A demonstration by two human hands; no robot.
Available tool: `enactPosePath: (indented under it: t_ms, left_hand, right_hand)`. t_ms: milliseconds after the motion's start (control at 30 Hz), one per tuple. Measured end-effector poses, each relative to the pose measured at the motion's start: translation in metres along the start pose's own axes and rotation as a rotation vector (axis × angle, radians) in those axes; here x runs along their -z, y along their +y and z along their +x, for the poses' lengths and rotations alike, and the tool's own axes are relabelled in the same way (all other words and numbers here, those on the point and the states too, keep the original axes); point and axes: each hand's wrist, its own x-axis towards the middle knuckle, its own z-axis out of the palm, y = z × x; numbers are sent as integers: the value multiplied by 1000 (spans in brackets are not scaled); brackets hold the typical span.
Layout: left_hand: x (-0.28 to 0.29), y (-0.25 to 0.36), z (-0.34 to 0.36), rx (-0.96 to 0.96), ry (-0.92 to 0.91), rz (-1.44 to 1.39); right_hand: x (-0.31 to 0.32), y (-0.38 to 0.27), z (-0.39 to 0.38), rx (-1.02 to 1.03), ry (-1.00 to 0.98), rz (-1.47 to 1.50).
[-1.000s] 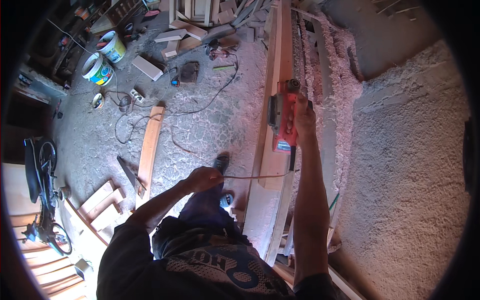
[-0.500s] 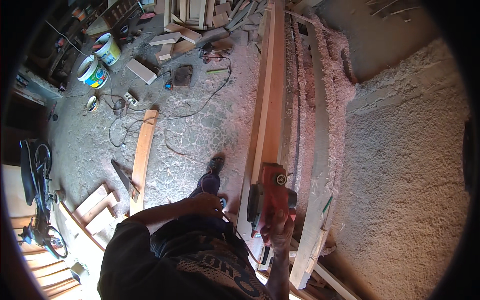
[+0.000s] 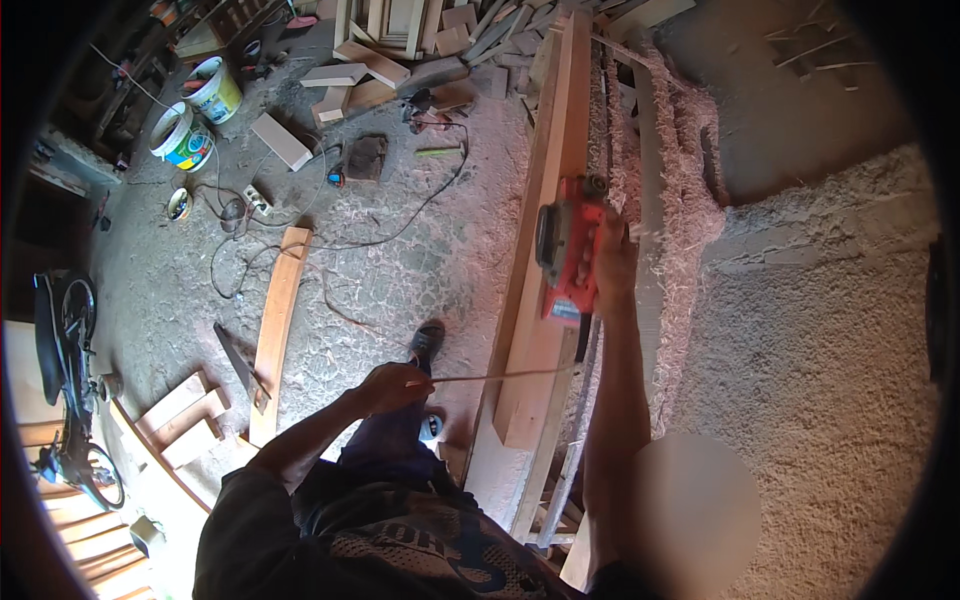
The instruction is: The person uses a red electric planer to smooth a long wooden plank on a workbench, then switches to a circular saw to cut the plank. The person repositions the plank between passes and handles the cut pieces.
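My right hand (image 3: 618, 262) is closed around the handle of a red electric planer (image 3: 574, 262), my arm stretched out ahead. The planer rests on a long reddish wooden beam (image 3: 530, 405) that runs away from me. Pale shavings (image 3: 652, 232) show beside the tool's right side. My left hand (image 3: 396, 387) is closed on the planer's power cord (image 3: 500, 377), which stretches across the beam's near part toward the tool. The planer's underside is hidden.
Shavings cover a grey plank (image 3: 652, 170) right of the beam, beside a rough wall (image 3: 820, 330). On the floor lie a board (image 3: 278, 335), a handsaw (image 3: 238, 362), tangled cords and a power strip (image 3: 257, 200). Buckets (image 3: 184, 140), wood offcuts (image 3: 362, 70) and a motorbike (image 3: 75, 390) stand farther off.
The planer has moved forward along the beam with my right hand, uncovering the beam's near end. My left hand has shifted slightly forward and left, and the cord now stretches across the beam.
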Motion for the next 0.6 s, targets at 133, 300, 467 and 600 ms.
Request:
enactPosePath:
  t_ms: [133, 300, 467, 600]
  left_hand:
    - [7, 8, 13, 50, 83, -126]
    - [10, -9, -6, 43, 143, -81]
    - [-43, -25, -41, -254, 25, -3]
    - [-82, -16, -65, -319, -277, 112]
  right_hand:
    - [-11, -22, 34, -30, -32, 3]
    - [0, 12, -73, -150, 6, 7]
    - [25, 71, -262, -232, 32, -12]
    - [18, 68, -347, -127, 72, -178]
